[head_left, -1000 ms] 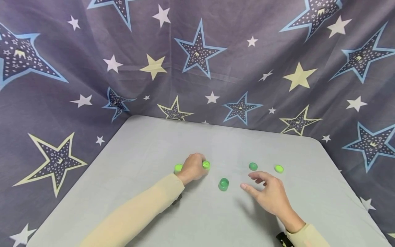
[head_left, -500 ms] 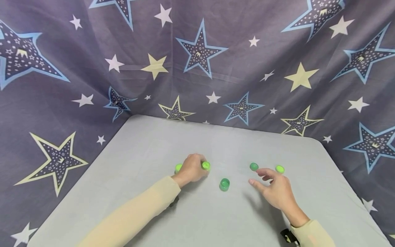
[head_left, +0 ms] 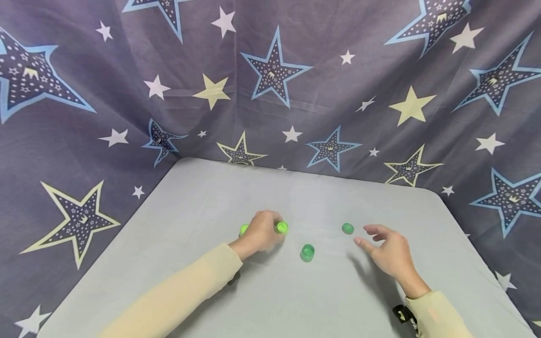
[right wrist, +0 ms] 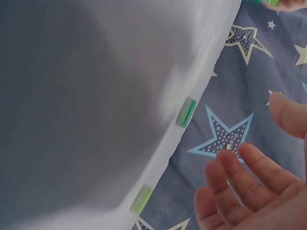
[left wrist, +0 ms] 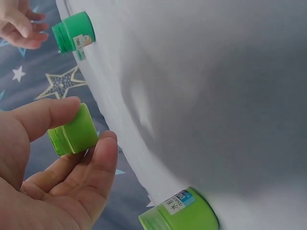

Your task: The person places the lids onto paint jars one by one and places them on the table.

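Observation:
My left hand [head_left: 263, 232] pinches a lime-green gouache paint jar [left wrist: 79, 127] between thumb and fingers. Its top appears uncovered in the head view; whether its base touches the table cannot be told. A second lime jar [left wrist: 192, 213], with a printed label, stands beside that hand, partly hidden by it in the head view. Between the hands is a dark green jar [head_left: 307, 252], with no lid on it. Holding nothing, my right hand [head_left: 390, 253] hovers with loosely bent fingers, right of a dark green lid [head_left: 348, 228]. A lime lid [right wrist: 141, 200] is hidden behind it in the head view.
A pale grey cloth covers the table [head_left: 270, 300]. Behind and at the sides hangs a dark curtain [head_left: 190, 112] printed with stars. A dark strap [head_left: 403, 313] is on my right wrist, by the sleeve.
My right hand has moved right, away from the dark green jar, and now covers the lime lid in the head view. The left hand keeps its grip on the jar, nearly still.

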Tool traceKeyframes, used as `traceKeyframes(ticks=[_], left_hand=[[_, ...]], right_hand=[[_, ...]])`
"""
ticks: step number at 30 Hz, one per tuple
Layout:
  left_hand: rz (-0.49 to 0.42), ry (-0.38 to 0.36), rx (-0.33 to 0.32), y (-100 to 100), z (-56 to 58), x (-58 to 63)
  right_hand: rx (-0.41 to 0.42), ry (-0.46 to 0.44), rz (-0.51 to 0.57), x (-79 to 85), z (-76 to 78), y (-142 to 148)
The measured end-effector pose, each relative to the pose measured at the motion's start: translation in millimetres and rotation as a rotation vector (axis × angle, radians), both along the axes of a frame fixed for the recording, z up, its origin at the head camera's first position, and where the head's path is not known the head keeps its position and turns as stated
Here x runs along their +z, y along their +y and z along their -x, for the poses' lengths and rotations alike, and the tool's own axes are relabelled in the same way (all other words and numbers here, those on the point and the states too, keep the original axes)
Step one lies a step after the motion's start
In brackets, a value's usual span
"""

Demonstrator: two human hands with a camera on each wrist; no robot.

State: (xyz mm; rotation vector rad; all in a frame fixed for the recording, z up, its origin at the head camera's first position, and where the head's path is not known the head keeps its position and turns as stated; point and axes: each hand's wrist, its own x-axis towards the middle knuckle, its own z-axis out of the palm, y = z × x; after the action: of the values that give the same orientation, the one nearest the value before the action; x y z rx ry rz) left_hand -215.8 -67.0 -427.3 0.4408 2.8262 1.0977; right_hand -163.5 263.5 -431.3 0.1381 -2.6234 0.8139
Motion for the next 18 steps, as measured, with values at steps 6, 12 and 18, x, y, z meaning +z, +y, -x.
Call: traceKeyframes(ticks=[6, 12, 18], left_hand=[[-0.005, 0.005, -0.032, -5, -5.8, -0.6], [-0.015, 0.014, -0.050, -8, -9.6, -0.6], [-0.025, 0.028, -0.060, -11, -11.1, -1.6]], right_hand=[[-0.019, -0.025, -0.016, 1.8, 4.7, 9], [-0.054, -0.068, -0.027, 1.1, 11.1, 20], [-0.080, -0.112, -0.024, -1.6, 14.9, 28]])
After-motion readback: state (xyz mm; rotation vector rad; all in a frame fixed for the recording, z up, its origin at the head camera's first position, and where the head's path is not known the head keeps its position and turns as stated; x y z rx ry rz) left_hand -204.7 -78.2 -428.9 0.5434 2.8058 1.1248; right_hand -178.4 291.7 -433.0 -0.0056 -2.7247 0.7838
